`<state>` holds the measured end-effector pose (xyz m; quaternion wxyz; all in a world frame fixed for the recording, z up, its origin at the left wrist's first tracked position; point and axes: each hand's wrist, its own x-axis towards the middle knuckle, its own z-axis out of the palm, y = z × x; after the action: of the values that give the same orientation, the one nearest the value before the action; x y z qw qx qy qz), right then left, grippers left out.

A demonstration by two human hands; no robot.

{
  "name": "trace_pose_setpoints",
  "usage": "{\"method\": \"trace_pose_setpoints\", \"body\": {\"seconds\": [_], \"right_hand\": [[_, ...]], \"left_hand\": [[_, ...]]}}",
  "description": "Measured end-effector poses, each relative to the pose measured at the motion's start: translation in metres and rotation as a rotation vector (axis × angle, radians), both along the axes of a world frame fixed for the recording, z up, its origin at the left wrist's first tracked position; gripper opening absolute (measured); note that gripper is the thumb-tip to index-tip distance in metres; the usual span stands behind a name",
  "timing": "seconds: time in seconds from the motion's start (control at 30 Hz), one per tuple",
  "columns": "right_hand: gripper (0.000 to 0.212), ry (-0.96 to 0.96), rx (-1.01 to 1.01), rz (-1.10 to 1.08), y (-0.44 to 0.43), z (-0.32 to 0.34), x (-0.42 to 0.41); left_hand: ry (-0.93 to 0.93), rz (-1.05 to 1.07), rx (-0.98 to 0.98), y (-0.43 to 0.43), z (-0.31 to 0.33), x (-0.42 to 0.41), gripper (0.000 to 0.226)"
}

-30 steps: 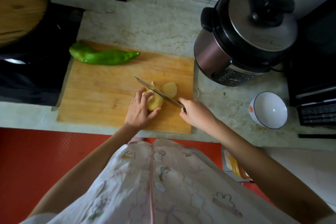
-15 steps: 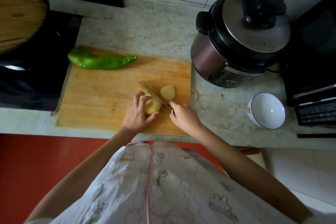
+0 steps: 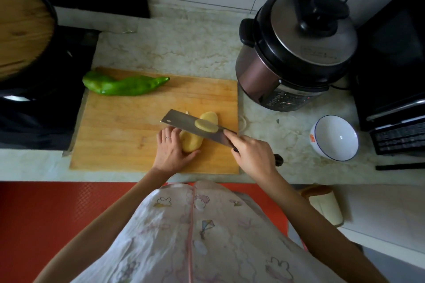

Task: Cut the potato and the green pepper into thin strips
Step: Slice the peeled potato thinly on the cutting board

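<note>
**A:** Where is the potato?

**B:** The potato (image 3: 190, 143) lies on the near right part of the wooden cutting board (image 3: 128, 135). The left hand (image 3: 171, 151) is curled over it from the left, with the thumb round its near end. One cut slice (image 3: 210, 116) lies on the board just beyond it.

**A:** And the knife?

**B:** The right hand (image 3: 250, 154) is closed round its dark handle. The broad knife (image 3: 181, 123) is lifted and tilted over the potato, and a second slice (image 3: 205, 126) is stuck flat on its blade.

**A:** The pepper?

**B:** The green pepper (image 3: 124, 85) is whole. It lies along the far left edge of the board, well apart from both hands.

**A:** What about the containers?

**B:** A white bowl (image 3: 333, 142) with a blue rim stands on the counter (image 3: 172, 46) to the right of the board. Its bare white inside shows to the bottom. Far right of the board is a pressure cooker (image 3: 296, 46) with its lid on, so I cannot tell what it holds. At the far left a dark pot carries a wooden lid (image 3: 20, 27), and its contents are hidden too.
</note>
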<state>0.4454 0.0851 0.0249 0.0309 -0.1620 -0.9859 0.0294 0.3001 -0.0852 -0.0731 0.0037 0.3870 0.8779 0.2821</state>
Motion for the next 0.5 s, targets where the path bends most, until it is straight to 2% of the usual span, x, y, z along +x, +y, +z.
{"method": "trace_pose_setpoints", "body": {"seconds": [0.13,0.37,0.43,0.5], "right_hand": [[0.063,0.041,0.122,-0.006,0.014,0.004,0.006],[0.056,0.092,0.156,-0.059,0.027,0.002,0.013],[0.052,0.120,0.165,-0.060,0.029,0.000,0.015],[0.043,0.159,0.211,-0.048,0.032,0.000,0.016]], "left_hand": [[0.025,-0.058,0.018,0.000,-0.001,0.000,0.083],[-0.013,-0.105,0.074,-0.003,-0.002,-0.002,0.092],[-0.090,-0.019,0.176,-0.006,0.001,-0.004,0.084],[-0.148,0.157,0.321,-0.004,0.010,-0.009,0.063]]}}
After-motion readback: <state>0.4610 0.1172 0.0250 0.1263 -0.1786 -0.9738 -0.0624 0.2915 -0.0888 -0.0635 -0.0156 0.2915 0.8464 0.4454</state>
